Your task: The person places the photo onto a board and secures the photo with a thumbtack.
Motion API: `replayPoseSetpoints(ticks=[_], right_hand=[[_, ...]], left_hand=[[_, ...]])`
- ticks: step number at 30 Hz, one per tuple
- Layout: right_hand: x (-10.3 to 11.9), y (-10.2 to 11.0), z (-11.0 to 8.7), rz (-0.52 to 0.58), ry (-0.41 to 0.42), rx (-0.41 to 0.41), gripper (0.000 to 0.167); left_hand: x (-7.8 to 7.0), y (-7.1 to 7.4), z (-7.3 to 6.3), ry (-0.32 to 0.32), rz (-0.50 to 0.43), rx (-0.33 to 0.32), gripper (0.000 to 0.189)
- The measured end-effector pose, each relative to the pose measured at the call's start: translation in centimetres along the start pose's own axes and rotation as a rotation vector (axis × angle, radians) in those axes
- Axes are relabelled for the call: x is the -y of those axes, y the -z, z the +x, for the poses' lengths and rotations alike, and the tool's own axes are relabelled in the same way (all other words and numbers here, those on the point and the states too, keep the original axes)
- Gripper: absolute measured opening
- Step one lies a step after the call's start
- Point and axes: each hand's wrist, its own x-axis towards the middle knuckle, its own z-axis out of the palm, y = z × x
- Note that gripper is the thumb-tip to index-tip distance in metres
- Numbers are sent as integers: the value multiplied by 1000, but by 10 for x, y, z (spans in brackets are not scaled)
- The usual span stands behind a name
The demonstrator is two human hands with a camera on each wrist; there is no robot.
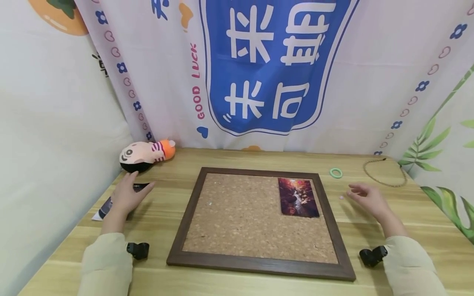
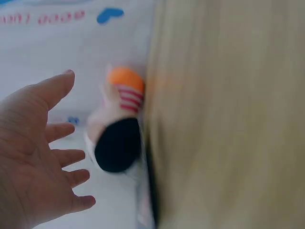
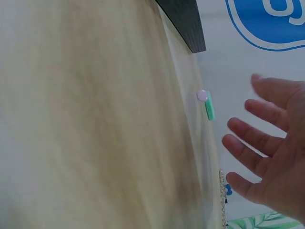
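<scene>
A brown-framed cork board (image 1: 255, 222) lies flat on the wooden table. A picture card (image 1: 296, 198) of a stream under red trees lies on its upper right part. My left hand (image 1: 125, 196) hovers left of the board, fingers spread and holding nothing, over dark printed cards (image 1: 105, 209) that it partly hides. To the right of the board my right hand (image 1: 370, 201) is held above the table, its fingers apart and empty in the right wrist view. Nearest to it is a small pale pink round piece (image 3: 202, 96); a light green ring (image 1: 335, 173) lies behind.
A plush doll (image 1: 146, 156) with an orange end lies at the back left, beyond my left hand. A beaded string (image 1: 385, 184) is at the back right. Printed cloth (image 1: 333, 135) hangs behind the table. Black wrist devices (image 1: 138, 250) sit at both sleeves.
</scene>
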Motion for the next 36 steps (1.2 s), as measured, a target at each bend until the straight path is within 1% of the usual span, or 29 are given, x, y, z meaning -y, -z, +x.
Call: replayPoseSetpoints(ticks=[3,6,9,12,14,16,18,21,26,29,33,36], right_hand=[[-3,-4,0,-34,-6,13,44],[-8,-8,2,-59,-21,26,45],[-14,-12,4,-72,-25,16,46],[-20,-16,4,-65,-7,-31,43],[-22,-19,4,-54,7,-56,38],[-24,-22,5,-51,12,-82,33],[-24,-26,6,-41,3,-87,31],[-24,-30,8,-32,-14,-84,30],[-19,-34,10,-29,-14,-91,25],[-18,-35,9,-38,-12,-93,23],[-19,-36,10,-48,-23,-102,21],[-19,-36,9,-41,-33,-118,19]], left_hand=[[16,-2,-2,83,-8,9,82],[28,-4,-4,155,-1,22,79],[35,-4,-7,221,5,70,79],[40,-4,-8,282,-6,137,83],[41,-5,-9,306,-4,168,84],[42,-5,-10,346,-16,180,86],[43,-5,-11,384,-26,181,89],[44,-4,-14,423,-42,176,93],[43,-4,-18,435,-35,184,100],[40,-4,-17,466,-23,189,102],[38,-4,-17,519,-26,171,101],[36,-3,-18,530,-30,167,100]])
